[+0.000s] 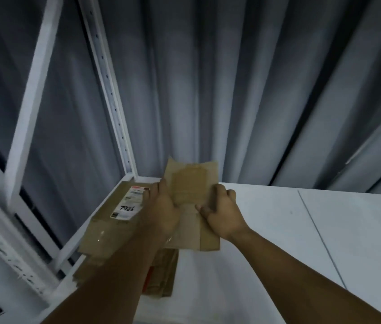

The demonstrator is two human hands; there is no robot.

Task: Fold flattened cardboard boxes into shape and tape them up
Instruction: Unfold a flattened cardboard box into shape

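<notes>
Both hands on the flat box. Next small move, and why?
Probably press the two side edges toward each other so the box pops open into a tube. The flattened cardboard box is fully flat and held above the white table. The left hand grips its left edge and the right hand its right edge, so the grip seems to suit that squeeze.

label (130,202) on flattened box (105,230) | handwritten digits, "79.." legible; printed lines blurred

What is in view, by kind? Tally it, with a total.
Hands: 2, left hand and right hand
Held flattened box, gripped by both: 1
Loose cardboard stack on table: 1, sheets uncountable
White printed label on stack: 1
Total: 5
</notes>
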